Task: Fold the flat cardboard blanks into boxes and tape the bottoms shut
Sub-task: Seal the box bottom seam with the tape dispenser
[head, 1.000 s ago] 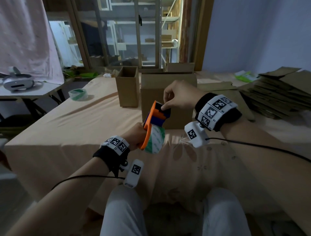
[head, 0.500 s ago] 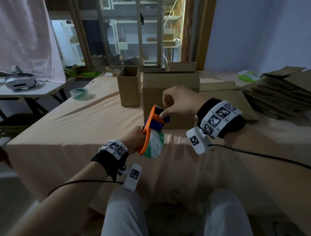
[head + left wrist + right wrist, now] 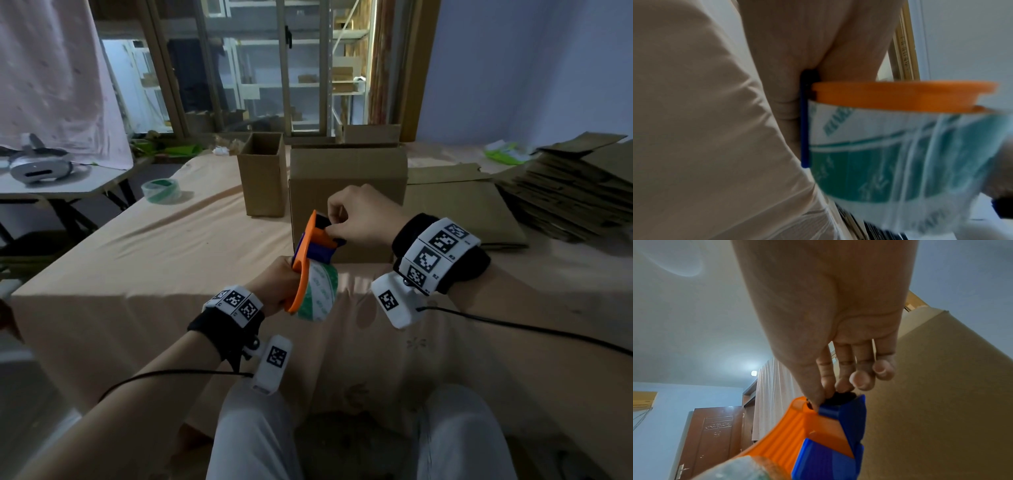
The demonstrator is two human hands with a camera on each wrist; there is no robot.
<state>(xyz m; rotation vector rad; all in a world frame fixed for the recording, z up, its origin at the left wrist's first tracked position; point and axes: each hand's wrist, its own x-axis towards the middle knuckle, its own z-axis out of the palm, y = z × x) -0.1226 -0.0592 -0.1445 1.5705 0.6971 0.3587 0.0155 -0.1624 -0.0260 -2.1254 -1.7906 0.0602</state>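
Tape dispenser (image 3: 310, 265): gripped upright by left hand (image 3: 274, 286); tape end at its top pinched by right hand (image 3: 363, 214); folded box (image 3: 347, 192) lies directly beyond, nearest the right hand.

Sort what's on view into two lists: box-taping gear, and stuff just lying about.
For the job: tape dispenser held by left hand, right hand pinching its top; big box; small box; flat cardboard stack.

Lying about: spare tape roll; headset.
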